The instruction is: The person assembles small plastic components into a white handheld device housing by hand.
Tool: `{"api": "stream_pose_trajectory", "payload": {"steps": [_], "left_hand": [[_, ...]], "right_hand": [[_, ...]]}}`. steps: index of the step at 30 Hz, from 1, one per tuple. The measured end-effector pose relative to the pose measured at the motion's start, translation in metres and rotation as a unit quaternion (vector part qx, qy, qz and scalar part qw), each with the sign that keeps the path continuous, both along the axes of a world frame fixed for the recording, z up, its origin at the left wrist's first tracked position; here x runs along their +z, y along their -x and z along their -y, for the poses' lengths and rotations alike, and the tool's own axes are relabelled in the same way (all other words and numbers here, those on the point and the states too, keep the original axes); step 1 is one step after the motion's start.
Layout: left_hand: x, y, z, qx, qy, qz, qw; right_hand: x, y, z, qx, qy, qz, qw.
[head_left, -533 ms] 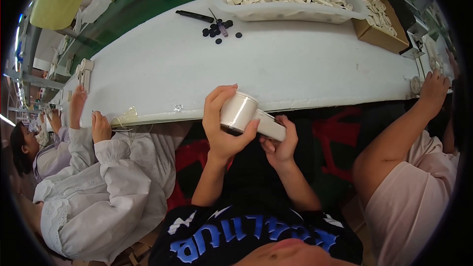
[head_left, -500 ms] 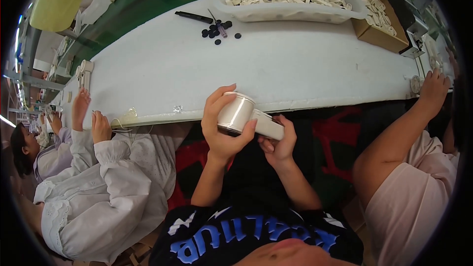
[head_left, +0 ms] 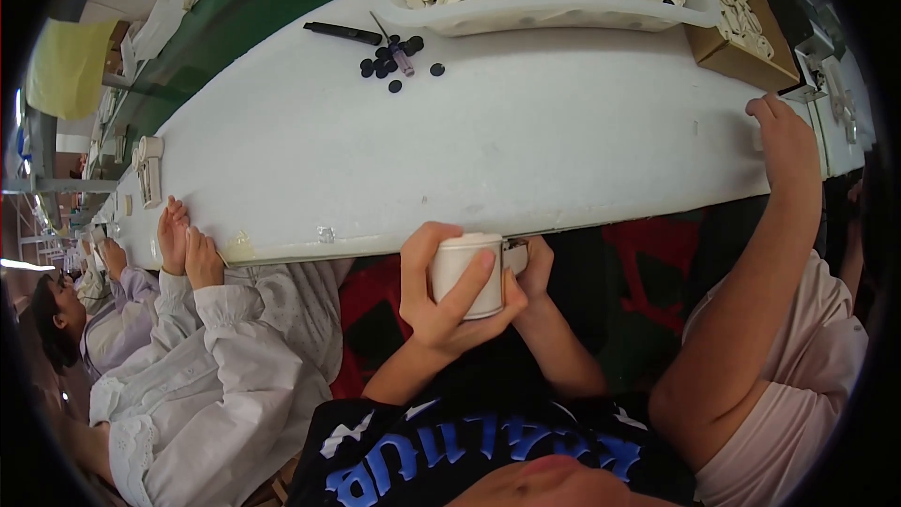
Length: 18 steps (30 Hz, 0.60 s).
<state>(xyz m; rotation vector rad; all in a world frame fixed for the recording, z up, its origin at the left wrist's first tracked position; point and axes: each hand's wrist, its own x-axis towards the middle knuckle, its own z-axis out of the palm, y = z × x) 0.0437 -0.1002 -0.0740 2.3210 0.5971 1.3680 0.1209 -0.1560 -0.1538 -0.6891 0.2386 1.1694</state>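
The cream handheld device (head_left: 454,268) is held between the two hands, in front of the person's torso and just at the near edge of the white tabletop (head_left: 563,127); whether it touches that edge cannot be told. Its drum-shaped body stands nearly upright, and the short visible part of its handle (head_left: 514,257) leaves the drum between two and three o'clock, so that the long axis runs from left hand to right hand, foreshortened here. The left hand (head_left: 436,324) is closed around the drum, one digit crossing the front wall. The right hand (head_left: 537,272) is bent about the handle end; its fingertips are hidden, so the firmness of its grip cannot be judged. Farther out, at eleven o'clock, lie black discs (head_left: 395,86), a screwdriver (head_left: 404,61) and a black pen-like tool (head_left: 343,33). A white tub (head_left: 544,13) of cream parts stands between twelve and one, a cardboard box (head_left: 732,58) between one and two, and a co-worker's hand (head_left: 784,127) at two o'clock.
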Motion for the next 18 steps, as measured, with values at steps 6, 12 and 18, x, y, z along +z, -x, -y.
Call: {"api": "stream_pose_trajectory", "payload": {"steps": [6, 12, 18], "left_hand": [[0.004, 0.001, 0.000, 0.012, 0.001, -0.024, 1.000], [0.004, 0.000, 0.008, 0.044, -0.012, -0.052, 0.998], [0.003, 0.006, 0.010, 0.067, 0.010, -0.043, 0.997]], "right_hand": [[0.000, 0.001, -0.002, 0.027, 0.014, 0.021, 0.999], [-0.008, 0.001, 0.003, 0.064, 0.011, -0.043, 0.997], [-0.003, 0.003, 0.004, 0.081, 0.014, -0.004, 0.997]]}}
